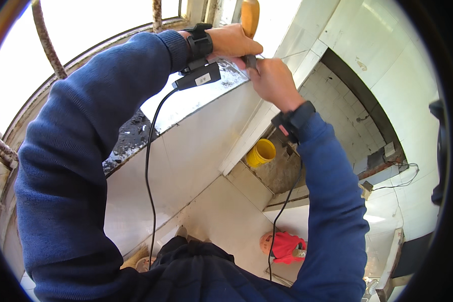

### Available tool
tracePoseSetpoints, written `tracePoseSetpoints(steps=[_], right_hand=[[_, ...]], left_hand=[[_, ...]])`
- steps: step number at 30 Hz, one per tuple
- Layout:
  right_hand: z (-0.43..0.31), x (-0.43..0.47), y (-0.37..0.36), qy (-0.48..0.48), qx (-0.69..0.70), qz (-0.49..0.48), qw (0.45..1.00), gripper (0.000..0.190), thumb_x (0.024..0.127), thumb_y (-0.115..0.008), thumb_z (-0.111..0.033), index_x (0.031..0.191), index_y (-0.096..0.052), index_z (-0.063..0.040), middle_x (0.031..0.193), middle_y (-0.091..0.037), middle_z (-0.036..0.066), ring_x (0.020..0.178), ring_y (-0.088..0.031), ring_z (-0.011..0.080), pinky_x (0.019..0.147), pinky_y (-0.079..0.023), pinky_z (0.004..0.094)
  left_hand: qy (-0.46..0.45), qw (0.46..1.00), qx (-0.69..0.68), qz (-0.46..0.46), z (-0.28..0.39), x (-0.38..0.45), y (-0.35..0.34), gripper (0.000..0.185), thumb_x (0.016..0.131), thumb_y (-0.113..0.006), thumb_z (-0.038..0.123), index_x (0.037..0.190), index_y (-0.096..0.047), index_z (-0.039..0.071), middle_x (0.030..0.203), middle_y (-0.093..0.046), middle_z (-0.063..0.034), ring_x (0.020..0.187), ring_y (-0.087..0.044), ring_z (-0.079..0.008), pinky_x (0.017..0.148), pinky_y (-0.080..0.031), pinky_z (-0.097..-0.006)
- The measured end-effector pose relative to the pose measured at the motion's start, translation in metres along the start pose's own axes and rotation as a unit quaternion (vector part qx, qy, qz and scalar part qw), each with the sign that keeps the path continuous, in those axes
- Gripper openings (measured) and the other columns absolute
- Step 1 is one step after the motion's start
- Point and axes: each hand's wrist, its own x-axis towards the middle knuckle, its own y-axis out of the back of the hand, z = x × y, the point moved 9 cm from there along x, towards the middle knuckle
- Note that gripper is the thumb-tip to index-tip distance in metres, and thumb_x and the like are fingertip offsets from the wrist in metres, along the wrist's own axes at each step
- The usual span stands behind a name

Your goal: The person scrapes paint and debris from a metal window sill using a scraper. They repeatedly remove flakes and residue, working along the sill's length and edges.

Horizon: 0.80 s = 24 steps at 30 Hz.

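My left hand (228, 40) is wrapped around a wooden-handled hand tool near the window corner. Its orange-brown handle (250, 17) points up past the fingers, and a dark metal end (250, 60) shows below them. Just beside it, my right hand (273, 81) has its thumb and curled fingers against that metal end. What lies between the two hands is mostly hidden. Under my left wrist runs a windowsill (188, 102), pale and glaring in one stretch, dark and dirty with white specks in another.
Rusty window bars (47, 41) stand at the left. Right of the wall edge, a doorway opening shows a yellow bucket (261, 153). A red cloth (287, 247) lies by an orange round object on the tiled floor (219, 211). Black cables (148, 170) hang from both wrists.
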Motion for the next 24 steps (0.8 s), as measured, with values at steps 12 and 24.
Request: tracePoseSetpoints(steps=[12,24], right_hand=[[-0.002,0.002,0.003,0.008,0.029,-0.050,0.998,0.017,0.087,-0.064,-0.016,0.088,-0.071,0.000,0.083,-0.069,0.023,0.080,-0.067,0.0435,0.072,-0.054,0.0502],[0.020,0.019,-0.007,-0.045,-0.064,-0.017,0.997,0.021,0.089,-0.065,-0.021,0.090,-0.073,-0.002,0.085,-0.071,0.021,0.084,-0.069,0.0413,0.075,-0.055,0.0513]], left_hand=[[0.033,0.998,-0.004,-0.044,0.002,-0.002,0.002,0.033,0.094,-0.067,0.023,0.103,-0.069,-0.008,0.090,-0.073,-0.0101,0.072,-0.071,-0.0081,0.068,-0.058,-0.0205],[0.017,0.999,0.015,-0.023,-0.006,0.018,0.002,0.065,0.089,-0.073,0.053,0.114,-0.069,-0.007,0.097,-0.071,-0.0126,0.080,-0.071,-0.0139,0.074,-0.061,-0.0249]])
